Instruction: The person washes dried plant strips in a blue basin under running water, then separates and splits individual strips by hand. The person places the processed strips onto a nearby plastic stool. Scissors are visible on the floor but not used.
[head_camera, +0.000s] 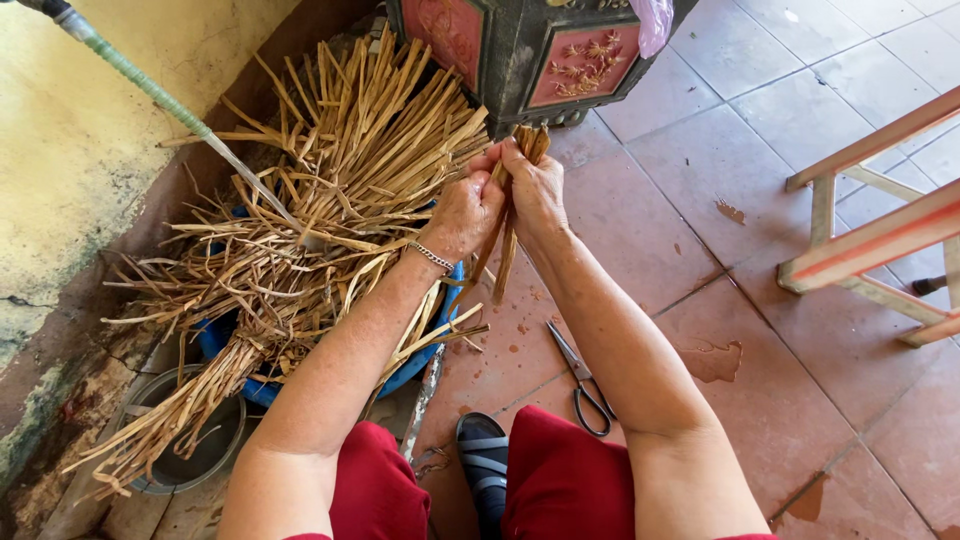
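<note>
Strips (508, 225) of dry reed sit clenched between left hand (462, 215) and right hand (535, 190) above the floor (700, 200); a loosened grip could drop them near the scissors (585, 385).

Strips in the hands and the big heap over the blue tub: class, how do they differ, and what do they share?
The strips in the hands form a small, tight bundle, upright and aligned; the heap is large, loose and splayed in many directions. The bundle is gripped by the left hand and right hand; the heap rests on the blue tub, with no hand on it. Both are tan, flat, dry strips.
</note>
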